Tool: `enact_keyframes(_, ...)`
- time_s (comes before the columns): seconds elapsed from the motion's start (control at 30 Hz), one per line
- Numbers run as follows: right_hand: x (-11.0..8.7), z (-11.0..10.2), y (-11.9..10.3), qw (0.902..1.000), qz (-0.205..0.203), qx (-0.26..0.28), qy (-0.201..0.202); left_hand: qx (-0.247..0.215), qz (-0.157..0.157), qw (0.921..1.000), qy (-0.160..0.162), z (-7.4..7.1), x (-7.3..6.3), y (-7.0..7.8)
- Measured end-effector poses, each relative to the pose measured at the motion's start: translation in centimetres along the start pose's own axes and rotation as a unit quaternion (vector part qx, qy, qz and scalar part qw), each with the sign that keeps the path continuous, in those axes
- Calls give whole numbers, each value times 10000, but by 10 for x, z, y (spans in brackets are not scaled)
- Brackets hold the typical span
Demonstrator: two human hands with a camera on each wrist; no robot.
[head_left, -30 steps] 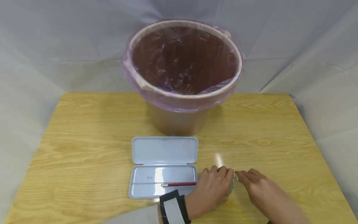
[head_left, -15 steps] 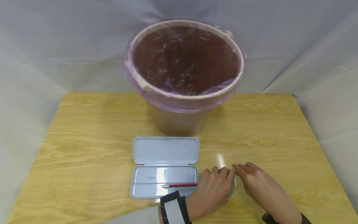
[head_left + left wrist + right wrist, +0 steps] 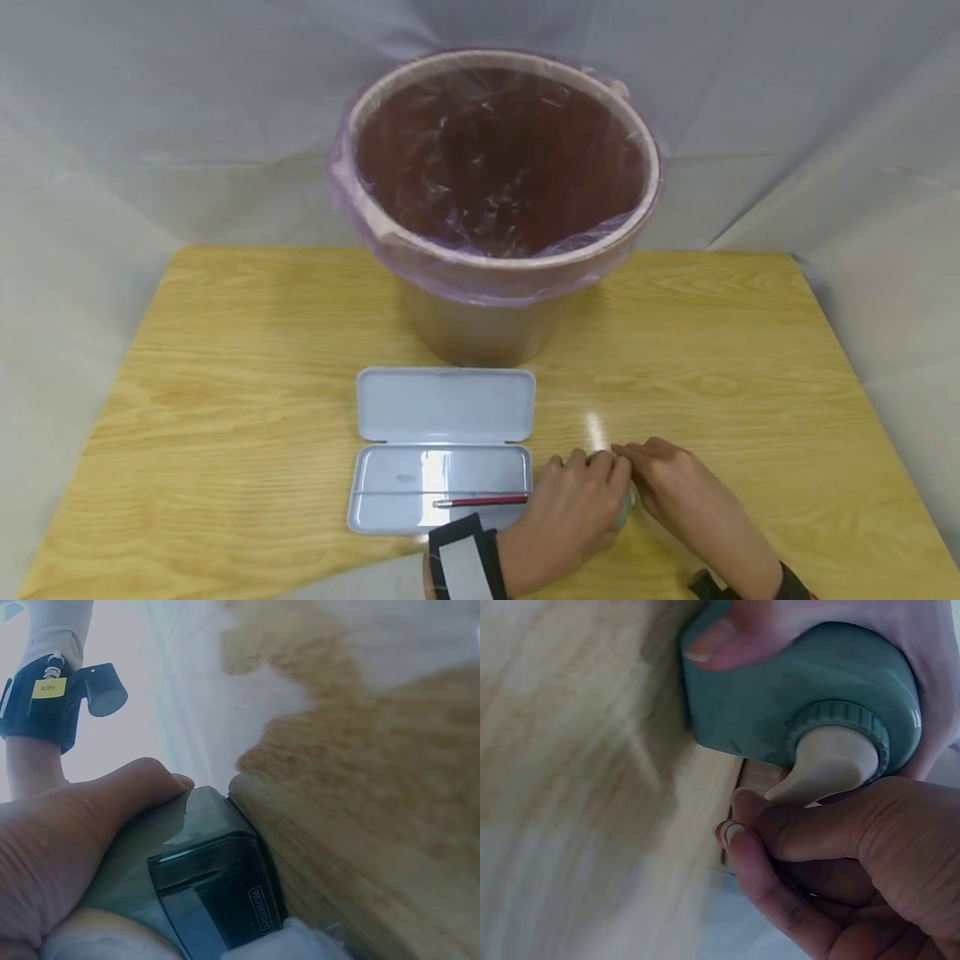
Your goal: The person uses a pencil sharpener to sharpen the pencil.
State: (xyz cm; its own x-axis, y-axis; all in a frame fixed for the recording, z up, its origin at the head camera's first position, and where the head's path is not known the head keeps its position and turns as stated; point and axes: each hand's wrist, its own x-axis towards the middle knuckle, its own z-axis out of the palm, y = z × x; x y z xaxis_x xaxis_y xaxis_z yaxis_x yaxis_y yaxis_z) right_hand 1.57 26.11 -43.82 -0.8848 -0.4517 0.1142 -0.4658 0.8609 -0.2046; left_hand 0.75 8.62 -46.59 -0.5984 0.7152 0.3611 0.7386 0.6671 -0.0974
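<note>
**Wooden table, cloth-screened: sharpener gripped, crank pinched**

Table [image 3: 225, 350] of yellowish wood grain; its back and both flanks are screened by pale cloth [image 3: 150, 100]. Clock directions are read from the head view.

At 12 o'clock a brown bin [image 3: 480, 333] is seen, fitted with a thin purple liner [image 3: 487, 289] that is folded over the rim. Below it, toward 6 o'clock, a pale blue case [image 3: 446, 404] is laid with its lid folded back toward 12. A red and dark pencil [image 3: 480, 502] is seen across the case's lower half, pale end pointed to 9 o'clock; its other end is hidden by the left hand [image 3: 566, 512]. Whether it is rested on the case cannot be told.

The green sharpener [image 3: 765, 705] is located at about 5 o'clock on the table, mostly covered in the head view. It is clamped by the left hand, with the thumb laid along the body. A dark drawer [image 3: 210, 892] is shown on one face. The cream crank [image 3: 832, 761] is set in a ribbed green collar [image 3: 840, 712]. Its end is pinched by the thumb and curled forefinger of the right hand [image 3: 667, 479], placed just beside the left at 3 o'clock; the very tip is concealed. Dark bands are worn on both wrists.
</note>
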Motion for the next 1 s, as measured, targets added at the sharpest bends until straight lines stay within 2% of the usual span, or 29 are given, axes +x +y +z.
enact_keyframes(0.17, 1, 2, 2, 9990, 161, 405, -139, -17, -22, 10000, 16, -1, 0, -1)
enact_keyframes(0.3, 1, 4, 2, 9959, 348, 659, -517, -74, -20, 10000, 51, 0, -1, -1)
enact_keyframes(0.47, -4, 8, 1, 9867, 783, 989, -1029, -125, -49, 9999, -12, 1, -1, 0)
enact_keyframes(0.8, -21, 18, 4, 9806, 768, 1481, -1032, -193, -32, 9998, -44, 0, 0, -1)
enact_keyframes(1.0, -29, 16, 3, 9724, 710, 1933, -1098, -305, -23, 9995, 12, 2, 0, -1)
